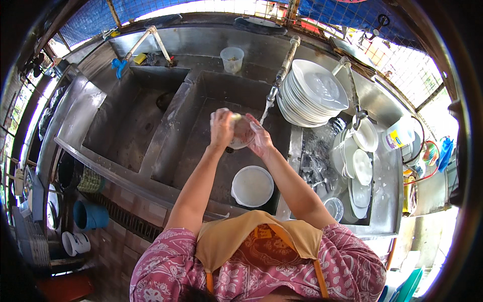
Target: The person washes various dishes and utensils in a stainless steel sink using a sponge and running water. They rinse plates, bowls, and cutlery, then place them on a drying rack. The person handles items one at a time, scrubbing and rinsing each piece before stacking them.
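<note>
Over the middle sink basin (188, 146), my right hand (260, 140) grips a clear, round plastic container (242, 133) by its side. My left hand (221, 130) is closed at the container's other side, on a small yellow piece that looks like a sponge (235, 117); motion blurs it. Just beyond my right hand, water runs from a tap (272, 94). Below my hands, a white bucket (252, 186) filled with whitish liquid stands in the basin.
A tall stack of white plates (314, 93) stands right of the tap. The right basin holds water, white dishes (362, 167) and cutlery (314, 171). A clear tub (232, 60) sits on the back ledge. At left are another basin (128, 126) and a blue-handled tap (118, 67).
</note>
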Demonstrator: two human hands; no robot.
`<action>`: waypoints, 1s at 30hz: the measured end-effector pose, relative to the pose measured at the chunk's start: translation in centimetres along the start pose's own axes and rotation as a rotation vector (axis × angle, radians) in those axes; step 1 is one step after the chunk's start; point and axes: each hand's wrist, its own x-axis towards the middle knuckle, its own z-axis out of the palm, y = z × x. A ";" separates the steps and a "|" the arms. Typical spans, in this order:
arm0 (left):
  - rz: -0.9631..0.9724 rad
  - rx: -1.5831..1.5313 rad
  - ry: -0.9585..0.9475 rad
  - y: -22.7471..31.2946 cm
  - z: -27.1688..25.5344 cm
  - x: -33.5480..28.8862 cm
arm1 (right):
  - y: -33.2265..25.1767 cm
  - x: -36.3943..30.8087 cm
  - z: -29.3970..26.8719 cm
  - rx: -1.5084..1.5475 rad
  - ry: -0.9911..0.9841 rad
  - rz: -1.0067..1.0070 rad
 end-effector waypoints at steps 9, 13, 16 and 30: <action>0.112 -0.146 -0.021 3.7 2.6 0.8 | -1.1 -1.2 0.1 -0.142 0.148 0.026; -0.217 -0.039 0.003 -0.6 2.3 0.1 | -1.0 1.0 -2.7 -0.498 0.140 -0.192; -0.192 -0.137 -0.344 4.5 -0.5 -3.5 | -5.7 3.2 -5.4 -1.190 0.365 -0.524; -0.341 0.158 -0.520 2.7 7.6 5.4 | -1.6 3.4 -8.5 0.005 0.306 -0.088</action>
